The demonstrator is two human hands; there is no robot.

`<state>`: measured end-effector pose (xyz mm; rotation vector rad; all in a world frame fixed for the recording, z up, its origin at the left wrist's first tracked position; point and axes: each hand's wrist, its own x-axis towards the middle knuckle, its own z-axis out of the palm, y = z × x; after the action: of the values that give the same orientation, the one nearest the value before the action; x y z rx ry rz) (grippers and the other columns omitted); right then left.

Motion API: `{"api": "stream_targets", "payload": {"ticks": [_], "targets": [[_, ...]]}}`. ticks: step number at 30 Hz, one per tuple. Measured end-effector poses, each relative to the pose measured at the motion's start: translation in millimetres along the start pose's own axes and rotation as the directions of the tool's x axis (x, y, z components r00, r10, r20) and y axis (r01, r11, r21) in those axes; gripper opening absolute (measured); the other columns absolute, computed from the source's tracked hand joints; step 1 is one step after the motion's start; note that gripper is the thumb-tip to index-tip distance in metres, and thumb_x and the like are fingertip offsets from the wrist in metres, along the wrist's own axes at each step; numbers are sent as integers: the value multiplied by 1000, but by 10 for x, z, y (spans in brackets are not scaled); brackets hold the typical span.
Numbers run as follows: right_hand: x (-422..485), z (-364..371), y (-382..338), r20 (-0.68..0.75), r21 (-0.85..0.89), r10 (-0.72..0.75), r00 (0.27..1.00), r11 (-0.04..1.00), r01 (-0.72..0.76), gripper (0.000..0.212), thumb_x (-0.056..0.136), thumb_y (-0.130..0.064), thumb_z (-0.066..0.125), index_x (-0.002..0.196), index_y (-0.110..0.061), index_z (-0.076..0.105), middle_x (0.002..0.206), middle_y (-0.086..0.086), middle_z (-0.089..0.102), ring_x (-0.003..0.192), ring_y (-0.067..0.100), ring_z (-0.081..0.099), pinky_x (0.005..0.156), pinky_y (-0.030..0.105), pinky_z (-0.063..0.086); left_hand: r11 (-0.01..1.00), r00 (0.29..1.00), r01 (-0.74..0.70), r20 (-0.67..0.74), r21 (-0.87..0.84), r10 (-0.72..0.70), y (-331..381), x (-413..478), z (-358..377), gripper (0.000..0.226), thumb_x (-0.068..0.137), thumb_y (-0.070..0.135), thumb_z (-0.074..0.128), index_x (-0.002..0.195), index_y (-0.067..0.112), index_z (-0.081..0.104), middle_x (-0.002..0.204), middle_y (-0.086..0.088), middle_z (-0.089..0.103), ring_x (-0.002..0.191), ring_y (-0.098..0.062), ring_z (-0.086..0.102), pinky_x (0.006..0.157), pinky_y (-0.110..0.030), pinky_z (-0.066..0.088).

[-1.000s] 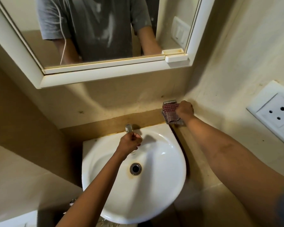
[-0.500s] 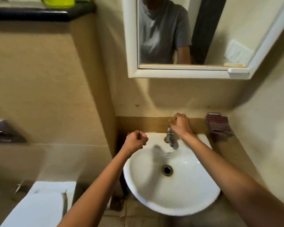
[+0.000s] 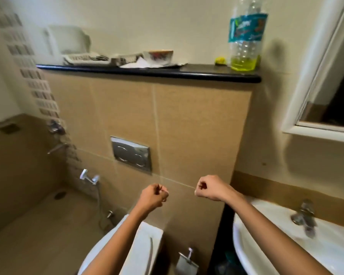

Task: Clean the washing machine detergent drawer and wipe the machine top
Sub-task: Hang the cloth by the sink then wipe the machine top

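Observation:
No washing machine or detergent drawer is in view. My left hand [image 3: 154, 197] is curled into a fist above the toilet and holds nothing. My right hand [image 3: 210, 187] is also a fist with nothing in it, raised in front of the tan tiled wall left of the white sink [image 3: 252, 251]. The sink's tap [image 3: 304, 217] stands at the right. On the black ledge [image 3: 167, 73] up high stands a clear plastic bottle [image 3: 245, 36] with yellow-green liquid at its bottom. The checked cloth is out of frame.
The white toilet [image 3: 139, 247] sits below my arms, with a chrome flush plate [image 3: 131, 153] on the wall above. A hand shower [image 3: 88, 177] and taps hang at left. Papers and small boxes [image 3: 127, 59] crowd the ledge. A mirror frame [image 3: 314, 80] is at right.
The view swung left from the sink to the toilet wall and ledge. My right hand left the cloth, touched the tap, then lifted away; both hands now hover as fists.

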<state>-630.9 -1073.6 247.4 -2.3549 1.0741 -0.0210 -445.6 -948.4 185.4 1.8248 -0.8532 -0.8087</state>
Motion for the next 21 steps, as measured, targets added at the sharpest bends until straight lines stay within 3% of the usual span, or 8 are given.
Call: {"api": "stream_targets", "payload": {"ticks": [6,9,17,21], "targets": [[251,-176,-1161,-194,32,-199,960,977,209,16,83,-25,64,95,-15,69,93,-1,68,85,13,61,67,21,40,996,981,-88,-177,-24,82,162,106,-1015,13,89,4,61,80,14,59,64,-1,59,62,-16,55,58,-27,48],[475,-401,-1601,-296,41,-268,917,955,293,17,83,-22,63,98,-14,68,97,1,68,92,16,62,70,20,40,989,953,-142,-274,-38,126,397,211,-1404,11,88,6,63,82,14,60,68,-4,60,61,-15,54,56,-27,48],[1227,-1309,-2721,-511,-20,-485,709,832,554,18,84,-20,63,100,-14,67,97,1,67,87,12,59,74,20,41,965,852,-261,-465,22,241,1097,687,-2159,5,87,12,65,91,12,63,72,-4,65,59,-12,57,61,-25,51],[1677,-1771,-3249,-550,-142,-586,595,768,625,21,85,-13,59,104,-5,66,102,11,68,95,24,61,76,24,40,954,817,-297,-505,49,280,1408,984,-2464,5,88,13,65,92,13,62,76,-4,67,66,-14,61,68,-30,54]]}}
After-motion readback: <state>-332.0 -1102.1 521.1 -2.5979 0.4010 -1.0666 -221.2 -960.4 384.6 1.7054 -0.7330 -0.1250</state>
